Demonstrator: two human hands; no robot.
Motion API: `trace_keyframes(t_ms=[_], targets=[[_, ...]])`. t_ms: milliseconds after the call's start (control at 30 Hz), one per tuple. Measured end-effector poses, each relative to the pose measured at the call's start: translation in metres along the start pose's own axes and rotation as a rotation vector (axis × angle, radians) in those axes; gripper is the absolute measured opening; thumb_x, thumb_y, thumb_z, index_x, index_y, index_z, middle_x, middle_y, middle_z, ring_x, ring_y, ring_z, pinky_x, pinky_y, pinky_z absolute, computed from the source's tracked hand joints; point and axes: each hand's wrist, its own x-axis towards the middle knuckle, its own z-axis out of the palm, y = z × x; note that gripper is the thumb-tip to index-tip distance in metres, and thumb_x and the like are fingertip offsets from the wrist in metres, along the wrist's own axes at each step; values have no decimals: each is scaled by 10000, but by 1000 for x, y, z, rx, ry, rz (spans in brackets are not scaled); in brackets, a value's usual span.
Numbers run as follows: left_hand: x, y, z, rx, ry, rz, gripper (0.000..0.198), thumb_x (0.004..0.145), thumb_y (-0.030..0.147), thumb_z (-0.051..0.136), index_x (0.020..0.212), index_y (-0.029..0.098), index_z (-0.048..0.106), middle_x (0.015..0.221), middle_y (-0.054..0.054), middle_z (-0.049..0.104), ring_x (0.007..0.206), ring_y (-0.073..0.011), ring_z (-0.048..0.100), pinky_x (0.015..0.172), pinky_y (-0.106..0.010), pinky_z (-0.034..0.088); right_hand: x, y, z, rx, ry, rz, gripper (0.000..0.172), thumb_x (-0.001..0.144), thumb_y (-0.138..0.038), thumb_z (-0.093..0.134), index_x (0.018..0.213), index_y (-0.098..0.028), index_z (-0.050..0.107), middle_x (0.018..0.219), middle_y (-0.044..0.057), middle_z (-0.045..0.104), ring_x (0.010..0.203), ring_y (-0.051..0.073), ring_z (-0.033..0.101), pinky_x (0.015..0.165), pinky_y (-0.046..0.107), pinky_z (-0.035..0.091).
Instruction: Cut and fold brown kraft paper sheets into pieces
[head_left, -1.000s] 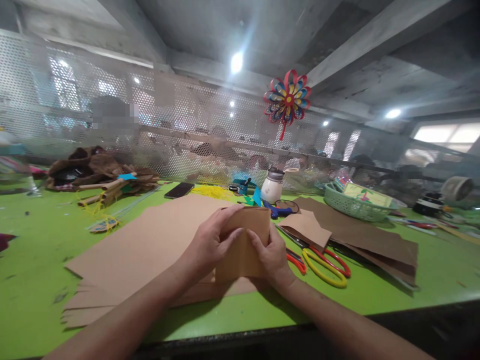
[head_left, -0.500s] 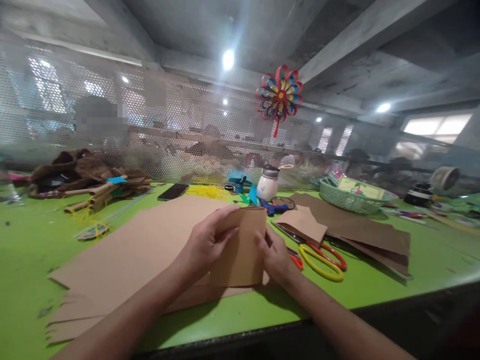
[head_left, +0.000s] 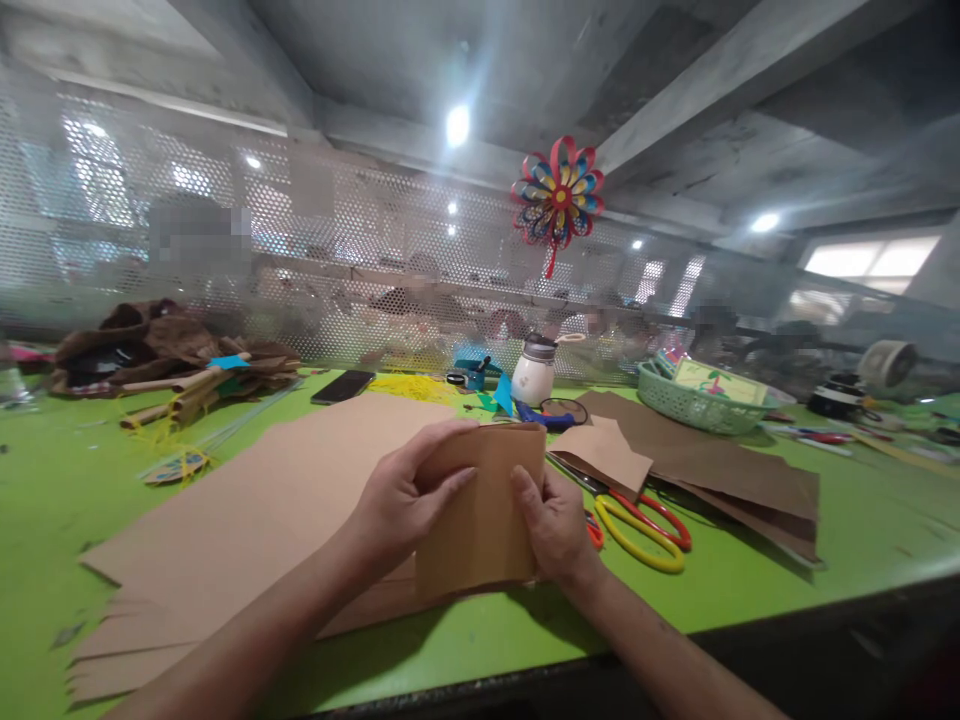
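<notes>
A folded piece of brown paper (head_left: 487, 530) stands upright between my two hands at the middle of the table's front. My left hand (head_left: 409, 485) grips its left side and top, the thumb on the near face and the fingers behind. On its right edge my right hand (head_left: 559, 520) is closed, thumb in front, with the other fingers partly hidden. Large brown paper sheets (head_left: 255, 500) lie stacked under and beside my left forearm. Scissors with red and yellow handles (head_left: 637, 530) rest just right of my right hand, partly beneath a small piece of brown paper (head_left: 604, 450).
Behind the hands are a white bottle (head_left: 535, 370), a blue tool (head_left: 551, 415) and a phone (head_left: 343, 387). Darker brown sheets (head_left: 720, 465) and a green basket (head_left: 697, 405) lie right. Paper rolls (head_left: 195, 395) are at left. A flower ornament (head_left: 560, 197) hangs above.
The folded paper's right edge and my right hand have shifted slightly to the right. My left hand keeps its grip, and the view has moved a little.
</notes>
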Motion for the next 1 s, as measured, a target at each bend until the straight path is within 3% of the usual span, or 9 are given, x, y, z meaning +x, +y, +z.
trace_keyframes(t_ms=[167,400,733,900,1000], targets=[[0,0,-1,-22,-13,3,305,848,240,631,1152,263,619,1107,-14,701,1005,-179,658,856,-288,569,1,-1,0,-15,28,29,442,802,-576,613,784,-136,652,667,19,596,590,137,488,480,222,410],[3,-3,-5,-53,-45,-28,285,843,253,631,1128,256,632,1119,-27,700,1019,-204,658,867,-327,573,1,0,1,79,-76,41,427,792,-551,636,880,-136,675,766,58,686,634,169,581,549,259,490],[1,-6,-2,-132,-69,-9,289,850,220,587,1137,235,623,1121,-38,698,1047,-201,657,904,-324,562,2,9,0,64,-77,45,393,775,-510,677,892,-136,689,811,76,714,677,186,609,580,281,515],[1,-5,-2,-120,-51,-8,299,847,193,587,1139,243,624,1112,-32,698,1026,-186,660,877,-294,569,4,3,-3,78,-115,28,440,783,-568,647,838,-132,666,755,59,683,631,167,576,545,257,482],[1,-4,-1,-124,-54,4,320,840,174,580,1148,242,629,1131,-37,689,1057,-192,645,924,-315,549,6,-6,-5,137,-112,-34,464,855,-594,536,901,-150,662,796,57,667,701,186,587,617,280,498]])
